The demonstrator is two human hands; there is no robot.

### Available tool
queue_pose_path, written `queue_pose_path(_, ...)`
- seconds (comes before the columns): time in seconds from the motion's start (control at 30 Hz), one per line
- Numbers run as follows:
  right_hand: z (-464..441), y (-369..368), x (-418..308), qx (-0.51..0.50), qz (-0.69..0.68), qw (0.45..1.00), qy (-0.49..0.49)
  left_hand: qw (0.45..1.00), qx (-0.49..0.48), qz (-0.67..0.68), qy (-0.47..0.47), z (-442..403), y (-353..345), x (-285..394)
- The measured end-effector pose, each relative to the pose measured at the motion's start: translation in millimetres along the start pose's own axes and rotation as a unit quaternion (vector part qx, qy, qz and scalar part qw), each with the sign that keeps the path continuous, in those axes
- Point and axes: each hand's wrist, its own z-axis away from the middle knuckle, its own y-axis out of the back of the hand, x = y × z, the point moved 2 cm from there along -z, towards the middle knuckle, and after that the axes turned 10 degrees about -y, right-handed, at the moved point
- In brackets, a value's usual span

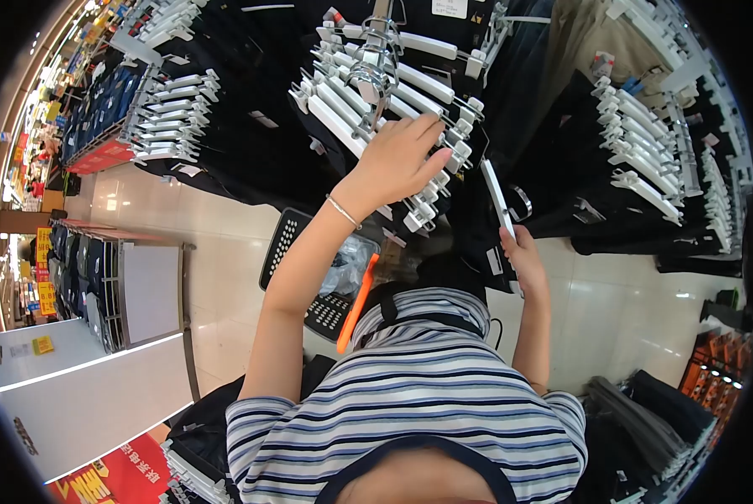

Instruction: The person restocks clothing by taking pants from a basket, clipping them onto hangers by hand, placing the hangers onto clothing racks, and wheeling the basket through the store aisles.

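My left hand (402, 160) lies over the row of white clip hangers (337, 124) on the metal rack arm in front of me, its fingers spread across the hanger bars. Dark trousers hang below these hangers. Off to the right, my right hand (523, 259) grips one separate white hanger (496, 195) near its lower end. That hanger is tilted, its metal hook points right, and dark cloth with a pale tag (495, 261) is beside it.
More trousers hang on white hangers at the left (171, 113) and right (641, 139). Below my left forearm is a black basket (288, 244) with clear plastic and an orange handle (360, 304). A white display unit (154, 286) stands at the left.
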Motion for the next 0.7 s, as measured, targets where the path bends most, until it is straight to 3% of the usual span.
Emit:
queue_pose_path(0.1,2.0,5.5,5.4,0.009,-0.003,1.000,-0.006,0.996,-0.077,0.034,0.028,4.7,-2.3,-8.9)
queue_pose_path(0.27,6.2,12.8,11.0,0.032,-0.011,0.999,-0.002,0.998,-0.022,0.046,0.022,8.3,2.1,-6.1)
queue_pose_path(0.47,16.9,34.3,21.7,0.086,0.128,0.986,0.070,0.999,-0.018,0.050,0.008,12.6,9.0,-6.6)
queue_pose_path(0.7,72.6,60.2,-21.1,0.043,0.292,0.945,0.141,0.999,-0.016,0.037,0.005,11.8,7.0,-7.5)
